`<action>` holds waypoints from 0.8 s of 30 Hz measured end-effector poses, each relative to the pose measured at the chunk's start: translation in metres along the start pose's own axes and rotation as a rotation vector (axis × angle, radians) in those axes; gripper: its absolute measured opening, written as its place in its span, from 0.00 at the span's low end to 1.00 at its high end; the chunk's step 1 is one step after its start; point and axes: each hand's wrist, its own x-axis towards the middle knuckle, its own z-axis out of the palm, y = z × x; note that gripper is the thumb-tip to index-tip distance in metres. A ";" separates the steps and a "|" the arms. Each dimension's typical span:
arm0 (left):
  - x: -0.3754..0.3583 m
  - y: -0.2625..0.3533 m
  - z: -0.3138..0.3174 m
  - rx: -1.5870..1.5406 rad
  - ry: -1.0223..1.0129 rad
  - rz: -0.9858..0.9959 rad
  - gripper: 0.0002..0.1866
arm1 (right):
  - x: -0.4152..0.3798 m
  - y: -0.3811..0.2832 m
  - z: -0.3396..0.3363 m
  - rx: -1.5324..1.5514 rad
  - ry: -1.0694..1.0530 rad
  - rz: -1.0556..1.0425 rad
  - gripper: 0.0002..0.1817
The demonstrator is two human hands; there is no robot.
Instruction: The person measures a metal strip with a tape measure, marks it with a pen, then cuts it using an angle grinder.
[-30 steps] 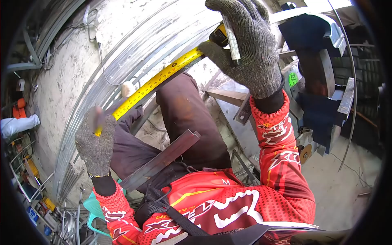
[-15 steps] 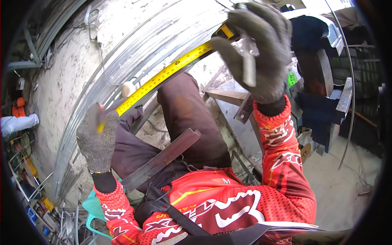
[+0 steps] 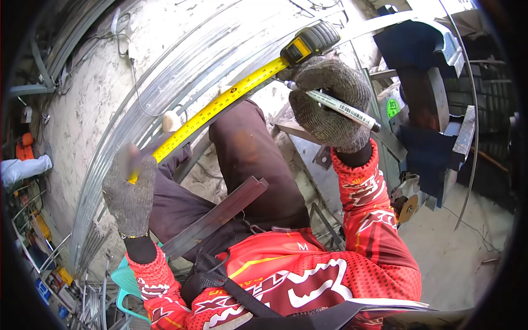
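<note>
A grey knit glove covers my left hand [image 3: 129,192], which is closed on the end of a yellow tape measure blade [image 3: 206,111] with the thumb over it. The blade runs up and right to its black and yellow case [image 3: 319,41], lying along a long metal bar above my thighs. Just below the case is my gloved right hand [image 3: 330,129], its fingers curled around a white marker pen [image 3: 349,111]. The marker's tip points left towards the blade, apart from it as far as I can see. A short metal bar [image 3: 220,215] rests across my lap.
Long metal strips [image 3: 181,66] lie on the floor beyond my legs. Dark steel pieces [image 3: 421,148] stand at the right, near a grinding disc [image 3: 408,209]. Part of a teal stool [image 3: 125,280] shows under me. Tools and cables crowd the far left.
My right hand has come down and left from over the case, turning the marker from upright to slanted. The tape measure case is now uncovered. My left hand has barely moved.
</note>
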 end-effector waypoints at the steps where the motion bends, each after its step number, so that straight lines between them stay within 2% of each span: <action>1: 0.000 -0.002 0.001 -0.024 0.017 0.021 0.20 | 0.000 0.002 -0.001 -0.069 -0.035 -0.052 0.10; 8: 0.000 -0.009 0.002 -0.052 0.011 0.058 0.19 | -0.008 0.010 0.005 -0.162 -0.002 -0.105 0.11; 10: -0.001 -0.008 0.003 -0.050 0.011 0.049 0.19 | -0.005 0.008 0.008 -0.320 -0.012 -0.142 0.14; 13: -0.001 -0.006 0.003 -0.051 0.005 0.016 0.19 | -0.005 0.011 0.009 -0.209 0.001 -0.103 0.15; 24: -0.002 -0.011 0.004 -0.080 0.008 0.022 0.20 | -0.006 0.016 0.018 -0.214 0.056 -0.117 0.14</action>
